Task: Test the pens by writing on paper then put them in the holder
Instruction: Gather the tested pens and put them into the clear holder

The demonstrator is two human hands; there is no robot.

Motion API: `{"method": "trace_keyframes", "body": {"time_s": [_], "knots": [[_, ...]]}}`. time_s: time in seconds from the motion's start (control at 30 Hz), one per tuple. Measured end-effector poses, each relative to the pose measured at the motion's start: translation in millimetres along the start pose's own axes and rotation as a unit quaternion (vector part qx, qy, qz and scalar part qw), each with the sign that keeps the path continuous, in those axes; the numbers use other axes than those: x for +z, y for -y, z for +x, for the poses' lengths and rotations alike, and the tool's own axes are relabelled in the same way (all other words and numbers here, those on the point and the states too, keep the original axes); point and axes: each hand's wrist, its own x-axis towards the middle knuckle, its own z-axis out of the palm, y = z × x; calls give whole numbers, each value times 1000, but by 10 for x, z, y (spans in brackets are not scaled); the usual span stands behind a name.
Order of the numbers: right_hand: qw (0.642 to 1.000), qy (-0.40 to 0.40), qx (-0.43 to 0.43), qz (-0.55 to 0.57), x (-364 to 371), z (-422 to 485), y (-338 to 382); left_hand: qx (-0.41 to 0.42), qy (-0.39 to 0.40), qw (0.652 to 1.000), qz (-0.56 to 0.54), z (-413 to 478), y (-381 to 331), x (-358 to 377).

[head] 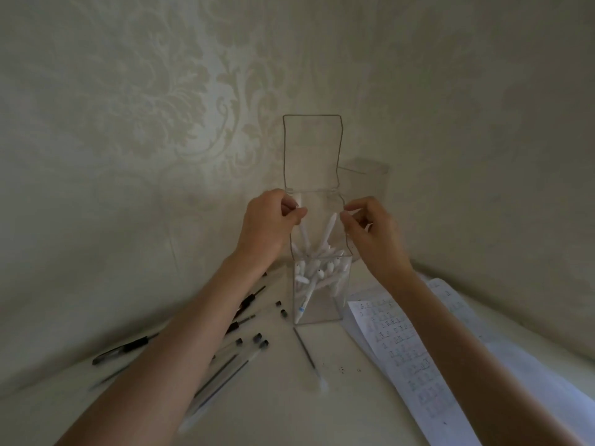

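Pale damask wallpaper (180, 101) covers both corner walls behind a white tabletop (289, 413), dimly lit

Both forearms run off the bottom edge. The left forearm (180, 342) covers the middles of several black pens (122, 349) on the desk (306, 413), and the clear pens (219, 381) nearer are smeared by blur. The left grip (270, 220), pinching the holder (317, 304), hides its upper left corner. The paper (402, 342) is cut by the bottom edge, its marks too small to read. Dark specks (342, 369) beside it are too small to identify.
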Motion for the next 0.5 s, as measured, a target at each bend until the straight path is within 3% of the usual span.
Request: {"method": "trace_keyframes", "body": {"time_s": [0.2,0.27,0.33,0.43,0.5], "knots": [[996,-68,42,37,-46,199,-3,122,10,965,234,-13,71,118],[991,-52,93,75,-31,350,19,147,-24,976,156,-97,130,108],[977,-26,151,150,-22,542,85,78,-34,996,5,-267,244,84],[958,28,186,217,-6,791,227,-81,90,985,-120,-525,492,130],[961,67,170,210,19,839,334,-78,170,975,-117,-622,622,200]]}}
